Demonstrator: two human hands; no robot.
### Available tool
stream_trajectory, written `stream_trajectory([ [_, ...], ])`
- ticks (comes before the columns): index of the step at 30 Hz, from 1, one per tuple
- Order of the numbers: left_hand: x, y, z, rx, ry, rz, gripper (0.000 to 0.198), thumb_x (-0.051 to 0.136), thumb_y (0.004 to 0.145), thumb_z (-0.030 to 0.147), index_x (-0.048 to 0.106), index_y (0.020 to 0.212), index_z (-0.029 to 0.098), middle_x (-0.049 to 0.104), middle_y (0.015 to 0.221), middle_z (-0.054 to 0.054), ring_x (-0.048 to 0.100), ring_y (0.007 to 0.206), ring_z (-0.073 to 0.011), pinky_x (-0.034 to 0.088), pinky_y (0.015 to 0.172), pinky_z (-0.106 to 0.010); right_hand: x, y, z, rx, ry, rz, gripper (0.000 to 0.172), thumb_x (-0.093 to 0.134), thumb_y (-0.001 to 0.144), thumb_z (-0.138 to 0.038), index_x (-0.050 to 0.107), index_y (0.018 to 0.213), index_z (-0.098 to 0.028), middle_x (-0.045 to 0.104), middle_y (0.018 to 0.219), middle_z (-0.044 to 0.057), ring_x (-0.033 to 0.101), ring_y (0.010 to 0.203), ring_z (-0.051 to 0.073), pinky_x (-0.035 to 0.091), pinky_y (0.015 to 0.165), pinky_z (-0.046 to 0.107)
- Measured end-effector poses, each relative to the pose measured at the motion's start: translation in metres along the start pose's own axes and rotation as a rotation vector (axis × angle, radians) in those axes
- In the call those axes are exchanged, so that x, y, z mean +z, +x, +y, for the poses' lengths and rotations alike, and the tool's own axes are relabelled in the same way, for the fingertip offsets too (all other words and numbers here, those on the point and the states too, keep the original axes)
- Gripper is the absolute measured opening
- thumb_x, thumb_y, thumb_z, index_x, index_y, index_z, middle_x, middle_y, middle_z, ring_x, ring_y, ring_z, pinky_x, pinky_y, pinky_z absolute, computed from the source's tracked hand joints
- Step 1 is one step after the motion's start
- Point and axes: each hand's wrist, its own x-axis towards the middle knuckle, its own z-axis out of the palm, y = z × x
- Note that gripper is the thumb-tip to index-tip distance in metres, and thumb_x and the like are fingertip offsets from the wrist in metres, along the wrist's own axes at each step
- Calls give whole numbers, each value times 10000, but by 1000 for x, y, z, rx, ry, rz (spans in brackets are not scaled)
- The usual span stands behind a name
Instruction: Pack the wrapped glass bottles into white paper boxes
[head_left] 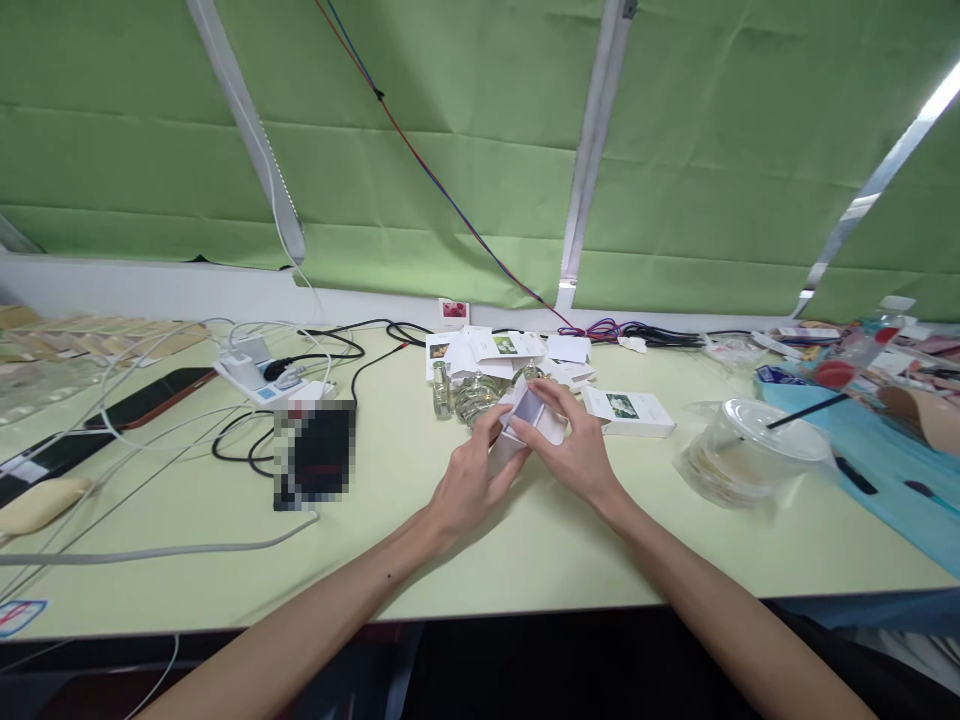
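Observation:
Between my two hands is a small white carton (528,410) with its end open and a flap raised. My left hand (471,480) is closed round its left side and underside. On the right, my right hand (574,450) grips the carton's edge near the opening, thumb at the mouth. Just beyond stand several clear glass bottles (442,390), partly hidden by my hands. Behind them lies a heap of white cartons (502,346) with flower pictures. A closed white box (628,413) with a flower picture lies right of my right hand.
A lidded plastic cup (750,450) with a black straw stands on the right, beside a blue cloth (892,500) with brushes. Leftward are a power strip (270,380), loose cables, a blurred-out dark device (315,455) and a beige mouse-like object (41,505). A green curtain hangs behind.

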Motion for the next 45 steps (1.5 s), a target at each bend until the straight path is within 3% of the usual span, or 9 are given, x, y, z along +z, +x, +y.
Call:
stream_trajectory([
  [15,1,1,0,-18,16,1,449,570,968,263,374,1370,222,691,1166,-126,741,867,-187,580,716,-292,1,-1,2,12,29,-28,499,762,824,-442,621,1271,-270,678,1359,78,627,1296,305,464,1140,504],
  [25,3,1,-2,-29,19,30,449,602,945,260,378,1331,214,713,996,-62,714,818,-170,583,751,-318,2,0,6,-5,-44,-64,560,701,877,-465,582,1385,-259,621,1440,81,587,1336,294,430,1174,512],
  [33,2,1,0,-46,-3,52,434,630,924,262,412,1297,219,711,1089,-88,729,910,-196,594,758,-327,1,-1,4,-18,-76,-26,516,685,881,-465,597,1344,-255,627,1430,91,594,1319,300,458,1132,509],
  [39,0,2,1,-38,-5,70,425,641,919,274,422,1279,218,712,1106,-100,735,927,-203,604,779,-337,3,-1,6,-36,-109,-9,356,675,883,-466,683,1162,-244,587,1478,117,564,1360,303,424,1146,520],
  [45,1,3,1,-31,-1,67,427,632,928,273,413,1290,217,700,1119,-105,730,933,-197,604,795,-339,5,0,5,-4,-112,-17,379,675,872,-470,682,1171,-238,614,1449,114,584,1332,310,432,1132,524],
])
